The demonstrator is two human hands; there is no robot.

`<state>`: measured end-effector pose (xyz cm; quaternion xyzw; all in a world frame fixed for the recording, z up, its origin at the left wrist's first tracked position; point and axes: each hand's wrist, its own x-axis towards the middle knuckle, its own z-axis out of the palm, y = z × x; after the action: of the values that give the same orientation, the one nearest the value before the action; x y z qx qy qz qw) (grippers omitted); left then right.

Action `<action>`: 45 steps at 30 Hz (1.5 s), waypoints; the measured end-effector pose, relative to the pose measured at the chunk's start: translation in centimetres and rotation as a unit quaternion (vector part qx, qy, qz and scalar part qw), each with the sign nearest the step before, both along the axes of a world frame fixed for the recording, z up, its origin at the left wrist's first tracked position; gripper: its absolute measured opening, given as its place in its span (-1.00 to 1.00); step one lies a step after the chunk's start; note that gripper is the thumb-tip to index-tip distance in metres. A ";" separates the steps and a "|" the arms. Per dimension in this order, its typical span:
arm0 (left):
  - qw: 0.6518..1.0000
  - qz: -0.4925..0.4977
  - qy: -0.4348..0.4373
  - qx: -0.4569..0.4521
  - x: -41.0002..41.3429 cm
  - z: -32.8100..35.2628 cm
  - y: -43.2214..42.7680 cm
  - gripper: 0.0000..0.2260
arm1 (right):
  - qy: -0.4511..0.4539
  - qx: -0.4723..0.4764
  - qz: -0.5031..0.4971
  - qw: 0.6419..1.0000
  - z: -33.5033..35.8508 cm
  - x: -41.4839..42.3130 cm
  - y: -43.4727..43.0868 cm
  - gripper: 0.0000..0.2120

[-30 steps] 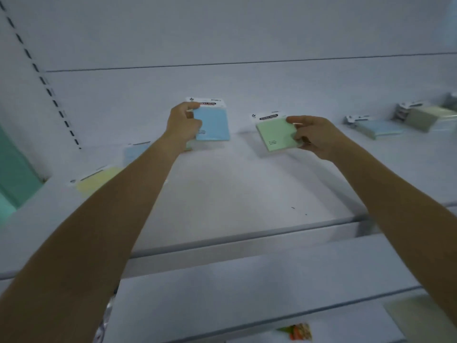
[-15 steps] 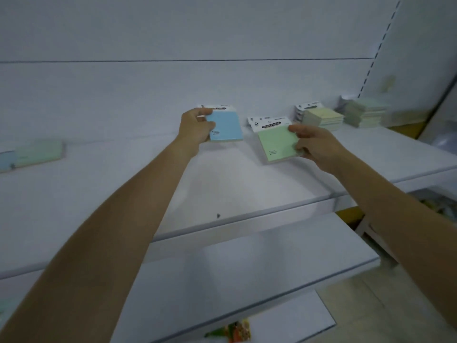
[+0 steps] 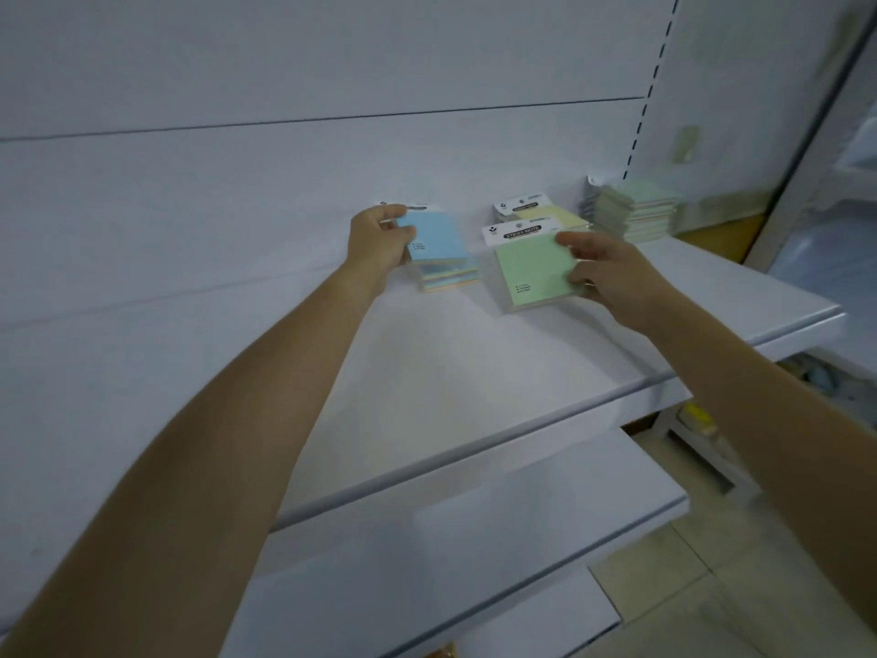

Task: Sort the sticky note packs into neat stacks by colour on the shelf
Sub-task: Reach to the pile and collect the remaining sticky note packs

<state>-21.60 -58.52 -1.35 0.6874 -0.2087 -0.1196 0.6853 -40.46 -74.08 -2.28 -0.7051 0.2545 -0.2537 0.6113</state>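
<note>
Above the white shelf point(image 3: 427, 372), our left hand point(image 3: 379, 242) pinches a square blue pack point(image 3: 434, 237), our right hand point(image 3: 612, 275) a green pack point(image 3: 531, 273): one colour per stack.

Left hand point(image 3: 379, 239) grips a blue pack point(image 3: 434, 239), right hand point(image 3: 612, 277) a green pack point(image 3: 531, 273)

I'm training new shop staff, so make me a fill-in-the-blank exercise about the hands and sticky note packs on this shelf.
1. The left hand grips a sticky note pack coloured ____.
2. The right hand holds a second pack coloured ____.
3. Just behind the second pack lies a third pack, pale ____.
4. The tallest stack stands at the ____ end of the shelf.
Missing words: blue; green; yellow; right.
</note>
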 end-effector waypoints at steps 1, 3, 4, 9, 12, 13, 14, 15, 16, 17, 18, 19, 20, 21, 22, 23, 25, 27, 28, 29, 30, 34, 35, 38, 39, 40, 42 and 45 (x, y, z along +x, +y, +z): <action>1.000 -0.001 -0.003 0.005 0.3 0.0 -0.6 -0.67 | 0.000 -0.006 0.002 1.000 0.0 0.2 -0.5 -0.53; 1.000 0.000 -0.010 0.014 0.8 -0.2 -1.6 -0.67 | -0.001 -0.018 0.003 1.000 0.0 0.7 -1.4 -0.52; 1.000 0.001 -0.012 0.020 1.0 -0.3 -2.1 -0.67 | -0.003 -0.021 0.006 1.000 -0.1 1.0 -1.8 -0.52; 0.997 0.024 -0.019 0.073 1.3 -0.8 -3.7 -0.67 | -0.029 -0.021 0.034 0.999 -0.1 2.2 -3.9 -0.54; 0.988 0.063 -0.052 0.132 1.9 -1.9 -4.5 -0.67 | -0.037 -0.031 0.065 0.997 0.0 2.7 -5.3 -0.54; 0.980 0.084 -0.067 0.166 1.8 -2.1 -4.8 -0.71 | -0.038 -0.034 0.076 0.996 0.1 2.8 -5.7 -0.54; 0.971 0.102 -0.083 0.202 1.6 -2.1 -5.1 -0.79 | -0.039 -0.038 0.086 0.995 0.2 2.9 -6.2 -0.54; 0.959 0.116 -0.101 0.239 1.4 -2.0 -5.4 -0.85 | -0.039 -0.044 0.096 0.994 0.2 3.1 -6.9 -0.54; 0.947 0.132 -0.120 0.267 1.2 -1.8 -5.7 -0.83 | -0.039 -0.051 0.107 0.992 0.3 3.2 -7.5 -0.54; 0.935 0.147 -0.131 0.294 1.0 -1.6 -6.0 -0.84 | -0.040 -0.054 0.119 0.991 0.5 3.2 -8.3 -0.54; 0.920 0.161 -0.143 0.327 1.0 -1.6 -6.2 -0.85 | -0.042 -0.055 0.129 0.989 0.7 3.3 -9.1 -0.53; 0.899 0.176 -0.156 0.369 0.9 -1.6 -6.5 -0.78 | -0.047 -0.055 0.136 0.988 0.9 3.3 -10.0 -0.53; 0.874 0.189 -0.164 0.418 0.9 -1.6 -6.6 -0.72 | -0.053 -0.056 0.139 0.987 1.1 3.3 -11.0 -0.53; 0.851 0.206 -0.172 0.451 0.7 -1.6 -6.8 -0.69 | -0.060 -0.059 0.138 0.987 1.4 3.1 -12.1 -0.52; 0.837 0.225 -0.181 0.465 0.5 -1.7 -7.1 -0.68 | -0.068 -0.064 0.136 0.986 1.7 2.9 -13.3 -0.52; 0.830 0.236 -0.205 0.462 0.1 -1.6 -7.6 -0.69 | -0.075 -0.073 0.129 0.986 2.1 2.6 -14.6 -0.52; 0.826 0.229 -0.295 0.423 -1.4 -1.6 -8.9 -0.71 | -0.076 -0.092 0.105 0.987 3.0 2.1 -17.2 -0.53; 0.830 0.183 -0.379 0.366 -3.8 -1.6 -10.9 -0.73 | -0.070 -0.096 0.076 0.990 3.9 1.8 -19.8 -0.54; 0.832 0.151 -0.411 0.341 -5.1 -1.7 -12.1 -0.73 | -0.069 -0.091 0.062 0.992 4.3 1.6 -21.1 -0.55; 0.831 0.115 -0.436 0.326 -6.5 -1.7 -13.4 -0.70 | -0.067 -0.084 0.049 0.993 4.6 1.5 -22.4 -0.56; 0.828 0.078 -0.454 0.321 -7.8 -1.8 -14.7 -0.67 | -0.063 -0.079 0.037 0.994 4.8 1.3 -23.5 -0.57; 0.787 -0.075 -0.506 0.344 -12.1 -2.1 -19.0 -0.53 | -0.030 -0.088 0.014 0.996 5.1 1.3 -26.6 -0.59; 0.778 -0.109 -0.504 0.358 -12.7 -2.3 -19.9 -0.52 | -0.022 -0.093 0.011 0.995 5.0 1.4 -27.1 -0.60; 0.776 -0.169 -0.463 0.394 -13.7 -3.3 -21.8 -0.54 | 0.003 -0.111 -0.001 0.994 4.6 1.9 -28.2 -0.62; 0.781 -0.183 -0.440 0.404 -13.8 -3.7 -22.2 -0.55 | 0.012 -0.128 -0.008 0.992 4.4 2.0 -28.4 -0.63; 0.786 -0.194 -0.418 0.413 -13.9 -4.0 -22.4 -0.55 | 0.021 -0.156 -0.017 0.987 4.3 2.0 -28.4 -0.64; 0.796 -0.199 -0.389 0.418 -13.8 -4.3 -22.5 -0.55 | 0.040 -0.228 -0.027 0.972 3.9 2.2 -28.2 -0.64; 0.812 -0.189 -0.371 0.409 -13.9 -4.5 -22.4 -0.54 | 0.081 -0.297 -0.022 0.951 3.2 2.3 -27.6 -0.65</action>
<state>-35.46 -80.92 -5.86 0.8432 -0.5051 -0.0570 0.1754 -38.19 -101.68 0.96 -0.8669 0.2321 -0.2737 0.3461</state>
